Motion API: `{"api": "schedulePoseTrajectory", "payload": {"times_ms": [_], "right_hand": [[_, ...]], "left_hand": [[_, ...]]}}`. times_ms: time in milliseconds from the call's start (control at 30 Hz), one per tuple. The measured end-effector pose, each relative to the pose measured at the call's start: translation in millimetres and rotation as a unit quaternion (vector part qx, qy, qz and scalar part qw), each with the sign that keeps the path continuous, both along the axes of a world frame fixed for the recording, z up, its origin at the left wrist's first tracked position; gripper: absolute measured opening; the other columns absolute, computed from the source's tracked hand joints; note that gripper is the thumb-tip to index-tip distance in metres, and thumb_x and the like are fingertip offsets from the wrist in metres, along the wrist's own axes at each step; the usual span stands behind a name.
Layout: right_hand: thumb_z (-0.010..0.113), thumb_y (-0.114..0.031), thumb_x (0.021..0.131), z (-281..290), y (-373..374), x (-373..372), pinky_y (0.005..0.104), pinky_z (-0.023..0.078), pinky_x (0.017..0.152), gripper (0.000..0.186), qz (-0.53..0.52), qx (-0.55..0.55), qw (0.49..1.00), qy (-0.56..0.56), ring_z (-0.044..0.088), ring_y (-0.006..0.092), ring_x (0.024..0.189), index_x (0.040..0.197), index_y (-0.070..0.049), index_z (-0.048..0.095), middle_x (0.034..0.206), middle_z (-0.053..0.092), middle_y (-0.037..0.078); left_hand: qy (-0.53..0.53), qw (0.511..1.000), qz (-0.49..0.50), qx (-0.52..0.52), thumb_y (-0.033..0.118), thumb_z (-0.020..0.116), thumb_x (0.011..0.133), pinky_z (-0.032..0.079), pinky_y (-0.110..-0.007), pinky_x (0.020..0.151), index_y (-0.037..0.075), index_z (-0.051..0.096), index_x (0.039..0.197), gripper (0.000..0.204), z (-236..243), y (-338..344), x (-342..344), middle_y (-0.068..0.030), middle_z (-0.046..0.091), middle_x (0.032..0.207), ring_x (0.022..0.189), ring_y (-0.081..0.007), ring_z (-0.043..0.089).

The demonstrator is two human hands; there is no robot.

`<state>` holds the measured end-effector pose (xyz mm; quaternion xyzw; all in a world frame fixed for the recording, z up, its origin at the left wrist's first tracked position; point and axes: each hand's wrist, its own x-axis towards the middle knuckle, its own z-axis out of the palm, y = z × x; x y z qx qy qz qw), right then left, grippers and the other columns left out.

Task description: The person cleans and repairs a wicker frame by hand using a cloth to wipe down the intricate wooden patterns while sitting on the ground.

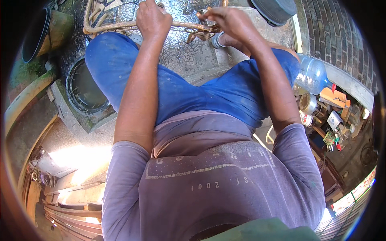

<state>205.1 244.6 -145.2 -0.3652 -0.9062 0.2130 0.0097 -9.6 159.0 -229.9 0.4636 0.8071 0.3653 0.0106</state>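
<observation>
A brown, branch-like rod frame (116, 26) lies across the top of the view, bent upward at its left corner. My left hand (153, 21) is closed in a fist just over the long rod. Something small and greyish shows by its thumb, too little to name. Over the joint at the frame's right end, my right hand (230, 21) bends its fingers together, and whatever they hold is hidden. Thin twisted brown pieces (195, 35) hang at that joint. Wet patterned paving (177, 52) shows beneath, between my knees in blue trousers.
At left are a round tub of dark water (86, 90), a tilted bucket (56, 32) and a curved pipe (30, 98). A dark basin (277, 11) stands at upper right. Beside my right knee lies a clear blue water jug (313, 74), near cluttered shelves and a brick wall (337, 36).
</observation>
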Motion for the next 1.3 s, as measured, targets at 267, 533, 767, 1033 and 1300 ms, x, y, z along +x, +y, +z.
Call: {"api": "schedulePoseTrajectory", "payload": {"times_ms": [267, 533, 767, 1033, 1300], "right_hand": [[0.064, -0.031, 0.097, 13.2, 12.4, 34.0, 0.0457, 0.054, 0.078, 0.025, -0.137, 0.094, 0.986, -0.010, 0.070, 0.0368, 0.092, 0.114, -0.018, 0.075, 0.099, 0.074, 0.015], [0.062, -0.028, 0.097, -4.4, 3.2, 5.5, 0.0455, 0.054, 0.081, 0.026, -0.053, 0.113, 0.983, -0.132, 0.070, 0.0379, 0.094, 0.114, -0.012, 0.075, 0.102, 0.073, 0.018], [0.062, -0.028, 0.099, -2.7, 23.5, 40.5, 0.0411, 0.055, 0.083, 0.027, -0.103, 0.035, 0.994, 0.031, 0.072, 0.0346, 0.093, 0.117, -0.012, 0.075, 0.103, 0.075, 0.015], [0.065, -0.030, 0.097, 7.6, 5.2, 32.8, 0.0426, 0.055, 0.082, 0.027, 0.002, -0.042, 0.998, -0.054, 0.071, 0.0353, 0.094, 0.117, -0.014, 0.075, 0.104, 0.074, 0.015], [0.063, -0.023, 0.085, 36.7, 45.1, -14.5, 0.0476, 0.056, 0.075, 0.020, 0.036, 0.070, 0.988, -0.131, 0.071, 0.0378, 0.089, 0.089, -0.008, 0.076, 0.090, 0.072, 0.022]], "left_hand": [[0.004, 1.000, 0.005, 0.002, 0.001, 0.057, 0.082, 0.046, -0.050, 0.099, -0.004, 0.054, 0.131, 0.049, -2.0, -1.3, -2.2, -0.0260, 0.061, 0.114, 0.111, -0.0430, 0.058], [0.007, 0.999, -0.014, -0.042, 0.014, 0.064, 0.084, 0.046, -0.049, 0.100, 0.001, 0.055, 0.136, 0.054, 0.0, -3.0, -7.0, -0.0236, 0.062, 0.118, 0.113, -0.0401, 0.060], [0.011, 0.999, -0.012, -0.049, 0.014, 0.063, 0.085, 0.045, -0.049, 0.102, 0.000, 0.055, 0.135, 0.053, 0.4, -3.4, -7.1, -0.0251, 0.062, 0.121, 0.115, -0.0403, 0.060], [0.005, 1.000, 0.009, 0.004, 0.001, 0.058, 0.081, 0.046, -0.050, 0.099, -0.004, 0.055, 0.130, 0.049, -0.1, -1.3, -1.4, -0.0256, 0.061, 0.113, 0.111, -0.0432, 0.058], [0.015, 0.999, 0.016, 0.023, 0.003, 0.056, 0.083, 0.046, -0.051, 0.095, -0.004, 0.056, 0.127, 0.045, -7.0, 1.5, -3.5, -0.0248, 0.061, 0.109, 0.106, -0.0428, 0.058]]}}
